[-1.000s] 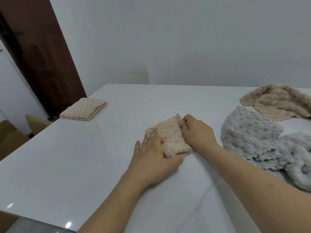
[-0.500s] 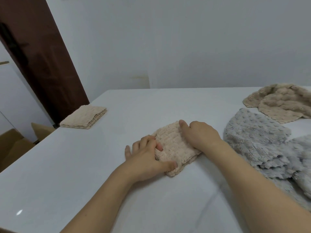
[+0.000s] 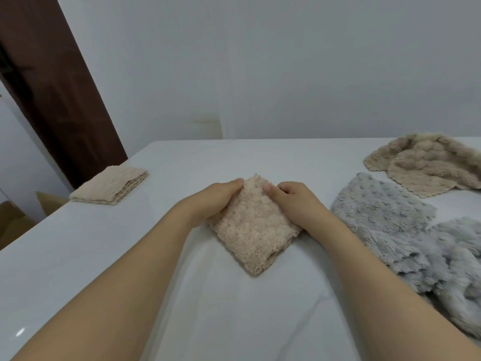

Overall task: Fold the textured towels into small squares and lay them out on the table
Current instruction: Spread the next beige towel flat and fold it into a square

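Note:
A small beige textured towel (image 3: 253,227), folded into a square, lies cornerwise in the middle of the white table (image 3: 182,295). My left hand (image 3: 216,198) grips its far left edge, fingers curled round the fold. My right hand (image 3: 291,199) pinches its far right edge with thumb and curled fingers. A second folded beige towel (image 3: 110,185) sits at the table's left edge. On the right lie a loose grey towel (image 3: 406,235) and an unfolded beige towel (image 3: 426,165).
A white wall stands behind the table, with a dark brown door panel (image 3: 52,87) at the left. Cardboard boxes (image 3: 15,220) sit on the floor beyond the left table edge.
Both hands have moved from pressing the top of the folded beige towel to gripping its far edges. The towel has shifted slightly away from me.

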The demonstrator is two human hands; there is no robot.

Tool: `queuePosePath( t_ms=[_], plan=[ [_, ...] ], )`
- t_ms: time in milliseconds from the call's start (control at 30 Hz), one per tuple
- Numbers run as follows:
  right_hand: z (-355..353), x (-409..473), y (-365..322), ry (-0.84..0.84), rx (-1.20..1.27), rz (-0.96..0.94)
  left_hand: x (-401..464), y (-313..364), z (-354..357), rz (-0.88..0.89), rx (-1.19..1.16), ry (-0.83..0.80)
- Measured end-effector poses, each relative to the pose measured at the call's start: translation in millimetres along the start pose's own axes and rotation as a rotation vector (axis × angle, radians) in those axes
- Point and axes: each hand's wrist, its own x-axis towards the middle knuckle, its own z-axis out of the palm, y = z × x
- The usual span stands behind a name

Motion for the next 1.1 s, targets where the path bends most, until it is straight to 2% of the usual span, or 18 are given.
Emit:
queuePosePath(
  t_ms=[67, 133, 200, 267, 367, 533, 633, 767, 867, 933, 1000, 1033, 1100],
  plan=[
    [0, 1, 1, 0.078, 0.110, 0.055, 4, 2, 2, 0.045, 0.020, -0.009],
    [1, 4, -1, 0.182, 0.312, 0.166, 11, -4, 6, 0.105, 0.003, 0.058],
    [4, 9, 0, 0.255, 0.605, 0.346, 18, -14, 10, 0.155, -0.030, 0.191],
    [10, 11, -3, 0.261, 0.734, 0.459, 20, -23, 17, 0.197, -0.013, 0.353],
    [19, 14, -7, 0.242, 0.592, 0.448, 14, -29, 30, 0.249, 0.036, 0.519],
    [37, -14, -18, 0.286, -0.213, 0.133, 5, -36, 45, 0.338, 0.146, 0.649],
    [45, -16, -11, 0.359, -0.486, 0.015, 10, -36, 42, 0.339, 0.115, 0.663],
    [34, -10, -7, 0.448, -0.280, 0.020, 18, -34, 44, 0.273, 0.240, 0.655],
    [32, -2, -6, 0.450, -0.148, 0.030, 26, -25, 41, 0.198, 0.280, 0.636],
    [29, 13, -10, 0.435, -0.019, 0.122, 37, -19, 35, 0.173, 0.197, 0.627],
    [23, 34, -17, 0.407, 0.129, 0.301, 53, -13, 28, 0.169, 0.111, 0.636],
    [22, 47, -18, 0.382, 0.140, 0.368, 65, -11, 26, 0.173, 0.092, 0.648],
    [26, 72, -16, 0.308, 0.019, 0.342, 91, -5, 22, 0.180, 0.087, 0.673]
  ],
)
